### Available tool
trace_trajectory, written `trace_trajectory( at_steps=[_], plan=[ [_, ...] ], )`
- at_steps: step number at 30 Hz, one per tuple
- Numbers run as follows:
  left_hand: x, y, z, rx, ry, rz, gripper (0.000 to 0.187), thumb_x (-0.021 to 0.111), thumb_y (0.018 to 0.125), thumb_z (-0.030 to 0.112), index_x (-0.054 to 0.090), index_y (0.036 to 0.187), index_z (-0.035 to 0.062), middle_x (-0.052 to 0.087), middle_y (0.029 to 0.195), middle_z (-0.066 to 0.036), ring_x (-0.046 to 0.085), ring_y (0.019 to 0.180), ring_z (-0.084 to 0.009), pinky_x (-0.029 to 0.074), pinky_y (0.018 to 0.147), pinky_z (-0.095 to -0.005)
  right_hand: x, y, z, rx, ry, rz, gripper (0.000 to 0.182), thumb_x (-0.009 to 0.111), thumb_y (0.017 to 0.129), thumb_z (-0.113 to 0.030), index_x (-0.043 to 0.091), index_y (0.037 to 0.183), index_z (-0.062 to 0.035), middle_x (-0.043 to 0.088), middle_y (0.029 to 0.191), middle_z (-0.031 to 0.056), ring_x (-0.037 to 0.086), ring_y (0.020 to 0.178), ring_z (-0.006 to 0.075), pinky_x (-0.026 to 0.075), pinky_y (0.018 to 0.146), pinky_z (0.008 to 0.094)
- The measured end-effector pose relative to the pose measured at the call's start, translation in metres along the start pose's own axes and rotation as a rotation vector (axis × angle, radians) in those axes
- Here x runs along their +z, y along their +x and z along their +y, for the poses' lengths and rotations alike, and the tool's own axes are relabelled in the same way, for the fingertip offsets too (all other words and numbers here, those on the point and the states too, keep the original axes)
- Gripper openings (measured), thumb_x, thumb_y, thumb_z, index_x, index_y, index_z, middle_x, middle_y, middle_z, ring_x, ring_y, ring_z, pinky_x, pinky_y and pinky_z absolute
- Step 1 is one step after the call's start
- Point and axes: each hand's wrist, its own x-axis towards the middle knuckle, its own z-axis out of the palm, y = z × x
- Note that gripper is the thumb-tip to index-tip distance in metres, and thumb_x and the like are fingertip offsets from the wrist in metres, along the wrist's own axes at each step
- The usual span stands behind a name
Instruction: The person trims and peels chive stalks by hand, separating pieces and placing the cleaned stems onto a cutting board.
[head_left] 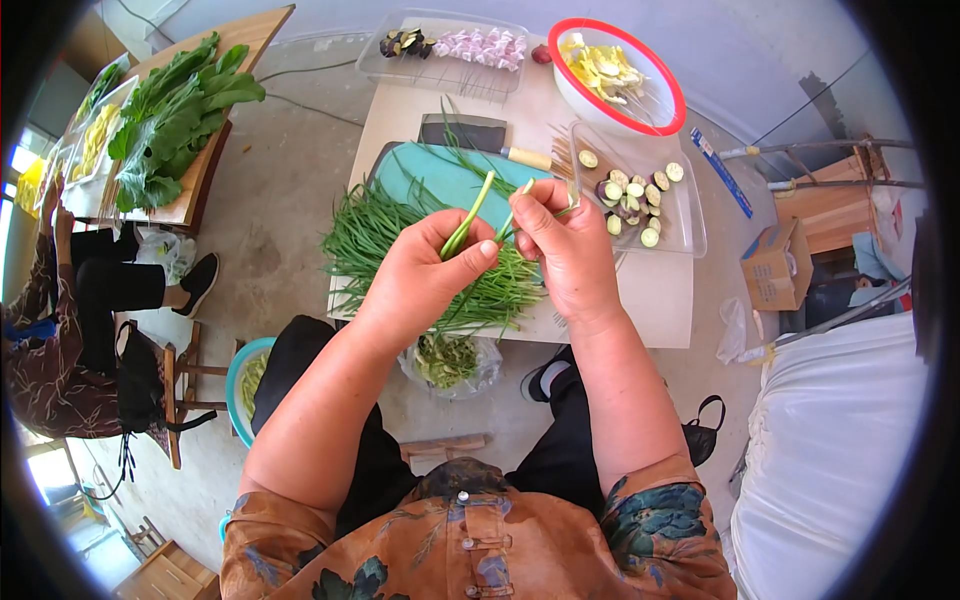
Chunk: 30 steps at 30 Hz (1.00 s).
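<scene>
My left hand [430, 265] is closed around a few green stalks [468, 222], their pale ends pointing up past the thumb. Close beside it on the right, my right hand [565, 245] pinches the end of another green stalk between thumb and fingers. Beneath both hands, a large pile of long green chives [375, 240] spreads over the table and partly over a turquoise cutting board [410, 165]. A cleaver [462, 133] with a wooden handle lies across the board's far edge.
Behind are a clear tray [400, 75] of skewered pieces and a red-rimmed bowl [680, 105]. Sliced eggplant [630, 195] sits in another tray at right. Below the table is a bag of trimmings [447, 362]. A person [70, 350] sits at left near leafy greens [180, 120].
</scene>
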Motion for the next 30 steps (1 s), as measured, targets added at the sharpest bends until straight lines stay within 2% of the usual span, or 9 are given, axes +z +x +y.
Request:
trace_trajectory(
  at_steps=[2, 4, 8, 12, 17, 20, 27, 30],
  plan=[
    [-0.0007, 0.0004, 0.0015, 0.016, -0.021, -0.015, 0.018, 0.065, 0.096, 0.023, 0.064, 0.098, 0.0057, 0.061, 0.082, 0.004, 0.046, 0.066, -0.0030, 0.039, 0.060, -0.0198, 0.0002, -0.0012, -0.0030, 0.023, -0.084, -0.066, 0.014, 0.070, 0.093, -0.019, 0.066, 0.096, -0.0056, 0.057, 0.079, -0.0035, 0.050, 0.067, 0.0038, 0.039, 0.060, 0.0205],
    [-0.0018, -0.0004, 0.0064, -0.079, -0.074, 0.031, 0.014, 0.065, 0.095, 0.021, 0.063, 0.095, 0.0074, 0.061, 0.079, 0.004, 0.045, 0.065, -0.0027, 0.037, 0.058, -0.0195, 0.0009, 0.0000, -0.0025, -0.022, -0.187, -0.109, 0.016, 0.071, 0.092, -0.018, 0.067, 0.096, -0.0027, 0.060, 0.079, -0.0027, 0.052, 0.068, 0.0047, 0.042, 0.062, 0.0215],
    [-0.0083, 0.0015, -0.0004, -0.080, -0.176, 0.027, 0.012, 0.065, 0.095, 0.020, 0.062, 0.093, 0.0085, 0.061, 0.077, 0.003, 0.043, 0.062, -0.0024, 0.034, 0.055, -0.0195, -0.0004, 0.0007, -0.0002, -0.089, -0.494, -0.179, 0.018, 0.072, 0.090, -0.015, 0.068, 0.095, 0.0018, 0.064, 0.082, 0.0005, 0.057, 0.072, 0.0071, 0.047, 0.066, 0.0240],
    [-0.0082, 0.0019, -0.0016, -0.080, -0.192, 0.025, 0.011, 0.064, 0.095, 0.019, 0.061, 0.091, 0.0095, 0.060, 0.075, 0.004, 0.040, 0.059, -0.0023, 0.032, 0.054, -0.0198, 0.0015, 0.0001, -0.0010, -0.159, -0.540, -0.143, 0.016, 0.072, 0.089, -0.013, 0.068, 0.093, 0.0024, 0.065, 0.082, 0.0030, 0.059, 0.071, 0.0084, 0.048, 0.064, 0.0260],
    [-0.0096, 0.0025, -0.0018, -0.097, -0.221, -0.009, 0.011, 0.064, 0.095, 0.018, 0.060, 0.089, 0.0104, 0.059, 0.072, 0.003, 0.039, 0.057, -0.0023, 0.031, 0.052, -0.0200, 0.0029, 0.0006, -0.0028, -0.422, -0.730, -0.058, 0.008, 0.072, 0.084, -0.006, 0.067, 0.087, 0.0004, 0.062, 0.078, 0.0081, 0.063, 0.068, 0.0180, 0.049, 0.061, 0.0295],
    [-0.0093, 0.0016, 0.0010, -0.128, -0.248, -0.027, 0.011, 0.061, 0.096, 0.015, 0.058, 0.089, 0.0084, 0.058, 0.074, 0.000, 0.045, 0.061, -0.0059, 0.032, 0.055, -0.0208, 0.0043, -0.0002, -0.0032, -0.476, -0.790, -0.037, 0.007, 0.071, 0.084, -0.005, 0.067, 0.086, -0.0006, 0.062, 0.079, 0.0093, 0.062, 0.066, 0.0206, 0.049, 0.060, 0.0305],
    [-0.0091, 0.0007, 0.0029, -0.158, -0.258, -0.059, 0.011, 0.061, 0.096, 0.017, 0.057, 0.088, 0.0097, 0.058, 0.074, 0.001, 0.045, 0.060, -0.0059, 0.032, 0.054, -0.0214, 0.0042, 0.0013, -0.0020, -0.570, -0.809, 0.009, 0.006, 0.071, 0.085, -0.005, 0.066, 0.086, -0.0013, 0.061, 0.079, 0.0088, 0.061, 0.067, 0.0196, 0.048, 0.059, 0.0308],
    [-0.0087, -0.0004, 0.0042, -0.176, -0.238, -0.086, 0.011, 0.060, 0.096, 0.016, 0.057, 0.089, 0.0096, 0.058, 0.074, 0.000, 0.044, 0.060, -0.0055, 0.032, 0.054, -0.0213, 0.0000, 0.0027, -0.0049, -0.545, -0.763, 0.055, 0.006, 0.070, 0.087, -0.005, 0.065, 0.087, -0.0011, 0.061, 0.079, 0.0064, 0.060, 0.068, 0.0158, 0.049, 0.061, 0.0292]
  ],
)
